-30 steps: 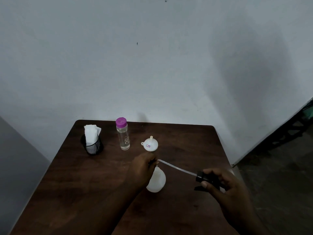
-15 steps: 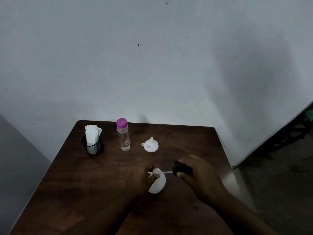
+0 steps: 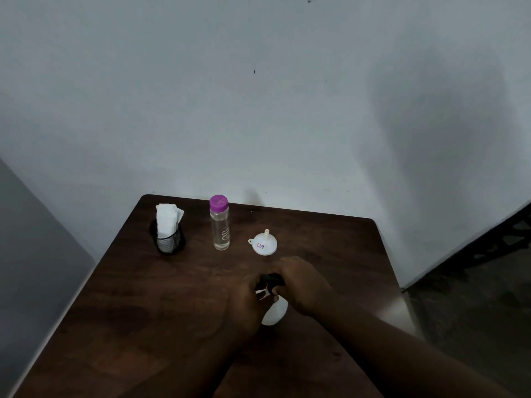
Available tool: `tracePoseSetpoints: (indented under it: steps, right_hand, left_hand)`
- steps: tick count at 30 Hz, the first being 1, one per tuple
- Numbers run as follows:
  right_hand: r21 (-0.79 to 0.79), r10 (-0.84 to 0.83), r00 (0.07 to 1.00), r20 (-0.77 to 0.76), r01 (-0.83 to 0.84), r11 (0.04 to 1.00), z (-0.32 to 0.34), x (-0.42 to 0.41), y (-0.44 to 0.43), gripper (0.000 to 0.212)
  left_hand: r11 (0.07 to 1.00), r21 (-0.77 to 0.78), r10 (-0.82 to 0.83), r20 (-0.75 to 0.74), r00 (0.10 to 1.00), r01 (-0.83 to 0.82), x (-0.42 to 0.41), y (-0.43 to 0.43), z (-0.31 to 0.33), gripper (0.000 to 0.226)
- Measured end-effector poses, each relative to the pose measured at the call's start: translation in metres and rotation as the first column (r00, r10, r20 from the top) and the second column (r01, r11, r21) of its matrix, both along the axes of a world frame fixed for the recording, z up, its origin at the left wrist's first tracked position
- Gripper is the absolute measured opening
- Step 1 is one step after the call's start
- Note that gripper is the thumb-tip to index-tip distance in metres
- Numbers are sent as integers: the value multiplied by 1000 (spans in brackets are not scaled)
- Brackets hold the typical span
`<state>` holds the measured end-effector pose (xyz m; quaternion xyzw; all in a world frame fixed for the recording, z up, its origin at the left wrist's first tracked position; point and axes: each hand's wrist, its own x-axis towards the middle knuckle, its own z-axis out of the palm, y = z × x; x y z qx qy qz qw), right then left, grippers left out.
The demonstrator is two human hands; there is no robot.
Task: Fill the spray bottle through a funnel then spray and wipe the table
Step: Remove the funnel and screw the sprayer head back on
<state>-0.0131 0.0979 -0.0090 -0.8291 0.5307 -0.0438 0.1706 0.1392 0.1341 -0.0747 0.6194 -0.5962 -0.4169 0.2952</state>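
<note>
The white spray bottle (image 3: 275, 313) stands near the middle of the dark wooden table (image 3: 172, 311). My left hand (image 3: 244, 305) wraps around its left side and hides much of it. The black spray head (image 3: 270, 278) sits on top of the bottle's neck, and my right hand (image 3: 304, 282) is closed over it from the right. A white funnel (image 3: 264, 245) lies upside down, spout up, behind the hands. Left of the funnel stands a clear bottle with a purple cap (image 3: 219, 224), holding clear liquid.
A black mesh cup holding white tissues (image 3: 167, 231) stands at the table's back left. The table is pushed against a pale wall. Dark floor and a black frame (image 3: 488, 239) lie past the table's right edge.
My right hand brought the spray head with its long dip tube leftward; the tube has gone into the bottle, and the head now sits on the neck. My left hand kept hold of the bottle.
</note>
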Motion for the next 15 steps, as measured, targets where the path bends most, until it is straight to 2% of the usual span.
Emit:
tracePoseSetpoints:
  steps: [3, 4, 6, 7, 9, 11, 12, 15]
  right_hand:
    - [-27, 13, 1000, 1, -13, 1000, -9, 0, 0, 31]
    - [-30, 17, 1000, 10, -16, 999, -11, 1, -1, 31]
    - [-28, 21, 1000, 21, -21, 999, -11, 2, -3, 30]
    - [-19, 28, 999, 17, -28, 999, -11, 2, -4, 30]
    - [5, 36, 999, -7, -36, 999, -11, 4, -5, 32]
    - [8, 52, 998, -26, -52, 999, -10, 4, -6, 35]
    - [2, 64, 998, -28, -64, 998, -9, 3, -5, 36]
    - [-12, 78, 997, -25, -78, 997, -9, 4, -4, 35]
  left_hand:
    - [999, 22, 43, -44, 998, -42, -8, -2, -28, 96]
    - [996, 31, 81, -36, 996, -80, -11, -6, -48, 105]
    - [985, 55, 165, 18, 986, -166, -15, -9, -56, 99]
    - [975, -5, 222, 29, 975, -222, -16, -9, -46, 96]
    - [959, -46, 282, 82, 956, -279, -19, -8, -42, 68]
    - [941, -147, 320, 97, 942, -305, -19, -5, -27, 62]
    - [942, -174, 306, 90, 948, -288, -17, -5, -24, 58]
    - [995, -60, 83, 66, 994, -79, -10, 1, -17, 36]
